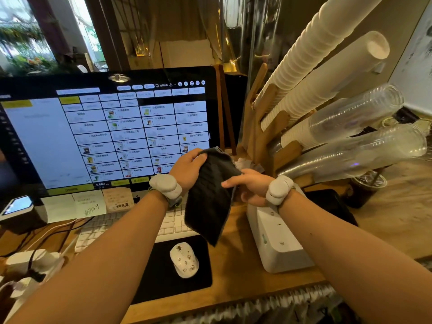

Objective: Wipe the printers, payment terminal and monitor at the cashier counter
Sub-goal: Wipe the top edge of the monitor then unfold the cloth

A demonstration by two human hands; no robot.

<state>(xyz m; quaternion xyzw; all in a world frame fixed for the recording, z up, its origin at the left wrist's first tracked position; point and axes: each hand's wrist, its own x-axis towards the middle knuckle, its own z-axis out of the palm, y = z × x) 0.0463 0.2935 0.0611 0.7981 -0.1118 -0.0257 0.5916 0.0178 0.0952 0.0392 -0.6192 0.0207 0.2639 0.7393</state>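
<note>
A dark cloth [211, 195] hangs between both hands in front of the monitor's lower right corner. My left hand [188, 168] grips its top edge, and my right hand [247, 187] pinches its right side. The monitor [105, 132] is lit with an ordering screen. A white printer [278, 239] sits on the wooden counter under my right wrist. A small payment terminal [19, 210] with a tilted screen stands at the far left.
A white keyboard [98, 230] lies below the monitor, with a white mouse [184, 259] on a black pad. Stacks of paper and clear cups [339, 108] lean in a wooden rack at right. An iced drink [367, 188] stands beside it. Cables and plugs [30, 263] crowd the left.
</note>
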